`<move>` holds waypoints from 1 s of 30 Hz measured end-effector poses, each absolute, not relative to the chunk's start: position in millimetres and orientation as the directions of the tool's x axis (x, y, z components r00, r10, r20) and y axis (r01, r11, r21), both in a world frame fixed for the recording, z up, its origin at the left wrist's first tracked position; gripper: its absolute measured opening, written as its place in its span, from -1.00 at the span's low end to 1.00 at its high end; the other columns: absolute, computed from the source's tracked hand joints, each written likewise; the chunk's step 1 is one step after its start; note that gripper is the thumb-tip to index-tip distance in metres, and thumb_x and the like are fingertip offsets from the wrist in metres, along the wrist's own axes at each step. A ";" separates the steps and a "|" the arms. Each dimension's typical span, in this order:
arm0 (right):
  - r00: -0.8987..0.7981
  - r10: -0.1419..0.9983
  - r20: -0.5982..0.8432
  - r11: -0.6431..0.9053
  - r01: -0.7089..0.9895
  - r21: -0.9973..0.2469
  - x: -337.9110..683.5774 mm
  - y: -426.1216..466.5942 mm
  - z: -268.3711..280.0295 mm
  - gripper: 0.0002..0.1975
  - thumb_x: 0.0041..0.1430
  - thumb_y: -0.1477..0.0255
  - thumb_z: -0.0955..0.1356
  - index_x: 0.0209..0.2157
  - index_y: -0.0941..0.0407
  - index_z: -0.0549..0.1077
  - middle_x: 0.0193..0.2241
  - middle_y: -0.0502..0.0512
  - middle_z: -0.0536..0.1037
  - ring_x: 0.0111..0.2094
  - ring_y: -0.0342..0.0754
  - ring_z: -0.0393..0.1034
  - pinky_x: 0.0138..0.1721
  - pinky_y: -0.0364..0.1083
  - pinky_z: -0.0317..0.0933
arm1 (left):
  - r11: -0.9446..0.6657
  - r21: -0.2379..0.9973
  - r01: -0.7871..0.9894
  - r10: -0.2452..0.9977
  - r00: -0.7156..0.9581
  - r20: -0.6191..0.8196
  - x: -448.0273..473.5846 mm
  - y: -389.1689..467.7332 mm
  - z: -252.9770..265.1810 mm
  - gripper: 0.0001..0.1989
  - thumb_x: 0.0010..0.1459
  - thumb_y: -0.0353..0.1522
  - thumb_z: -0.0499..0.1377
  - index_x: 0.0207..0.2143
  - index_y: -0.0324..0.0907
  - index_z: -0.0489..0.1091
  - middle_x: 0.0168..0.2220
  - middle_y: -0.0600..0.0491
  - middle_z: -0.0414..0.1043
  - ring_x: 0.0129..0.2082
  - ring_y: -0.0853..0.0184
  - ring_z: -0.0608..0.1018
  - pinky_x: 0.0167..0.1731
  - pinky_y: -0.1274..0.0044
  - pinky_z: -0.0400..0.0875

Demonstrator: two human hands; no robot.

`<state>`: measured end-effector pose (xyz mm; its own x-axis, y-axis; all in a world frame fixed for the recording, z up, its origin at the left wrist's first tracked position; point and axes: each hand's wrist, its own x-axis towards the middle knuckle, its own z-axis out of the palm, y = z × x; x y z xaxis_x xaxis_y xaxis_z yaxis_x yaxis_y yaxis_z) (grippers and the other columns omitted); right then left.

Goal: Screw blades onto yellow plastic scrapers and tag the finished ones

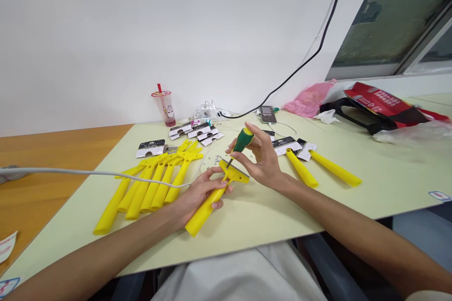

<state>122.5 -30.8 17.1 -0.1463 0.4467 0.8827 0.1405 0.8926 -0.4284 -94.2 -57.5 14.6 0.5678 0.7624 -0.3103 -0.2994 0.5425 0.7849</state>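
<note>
My left hand (199, 194) is wrapped round a yellow scraper (206, 211) near its neck, with the handle slanting down toward me. A thin metal edge shows along the scraper's head. In my right hand (263, 157) is a screwdriver (244, 139) with a green and yellow handle, gripped by thumb and fingers. Its shaft points down, and the tip meets the scraper's head; whether a screw sits under it is too small to tell. Small screws (212, 160) lie scattered on the table just behind the scraper.
Several yellow scraper handles (141, 195) lie at the left, two carded scrapers (335, 169) at the right. Behind are black-and-white cards (150, 149), a drink cup (165, 108), a phone (267, 114), a pink bag (310, 99) and a red bag (384, 101). A grey cable (106, 171) crosses the left side.
</note>
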 end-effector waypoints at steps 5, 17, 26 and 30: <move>-0.145 0.432 0.890 0.897 0.174 -0.407 123.1 -31.6 19.7 -0.27 0.49 0.38 0.48 0.53 -0.23 0.21 0.20 0.21 0.55 -0.01 0.08 0.67 0.06 0.17 0.64 | 0.538 0.788 -0.300 0.767 0.562 -0.310 -94.0 -57.6 13.5 -0.46 0.03 -0.50 0.53 0.02 -0.11 0.42 -0.15 0.02 0.56 -0.23 0.36 0.65 -0.68 0.67 0.24; -0.072 0.469 0.880 0.860 0.262 -0.437 123.0 -27.2 9.3 -0.15 0.34 0.26 0.60 0.50 -0.22 0.20 0.24 0.21 0.52 -0.18 -0.03 0.60 -0.12 0.06 0.64 | 0.540 0.790 -0.292 0.764 0.565 -0.313 -94.1 -56.9 12.3 -0.43 0.03 -0.48 0.54 0.04 -0.10 0.40 -0.16 0.00 0.57 -0.22 0.34 0.64 -0.66 0.66 0.23; -0.216 0.499 0.840 0.867 0.144 -0.478 121.8 -32.9 17.7 -0.26 0.57 0.34 0.38 0.59 -0.21 -0.01 0.14 0.21 0.54 0.06 0.08 0.63 0.15 0.24 0.60 | 0.540 0.788 -0.296 0.771 0.549 -0.322 -92.9 -55.7 15.6 -0.42 0.00 -0.48 0.54 0.00 -0.10 0.36 -0.20 0.00 0.58 -0.27 0.34 0.63 -0.65 0.67 0.22; -0.172 0.501 0.848 0.863 0.168 -0.476 121.3 -33.3 18.6 -0.23 0.50 0.36 0.47 0.55 -0.21 0.08 -0.09 0.07 0.58 -0.11 0.02 0.64 -0.01 0.13 0.65 | 0.542 0.792 -0.282 0.764 0.557 -0.325 -92.7 -57.1 16.5 -0.42 0.00 -0.48 0.53 0.00 -0.10 0.36 -0.18 0.00 0.57 -0.25 0.35 0.63 -0.66 0.67 0.23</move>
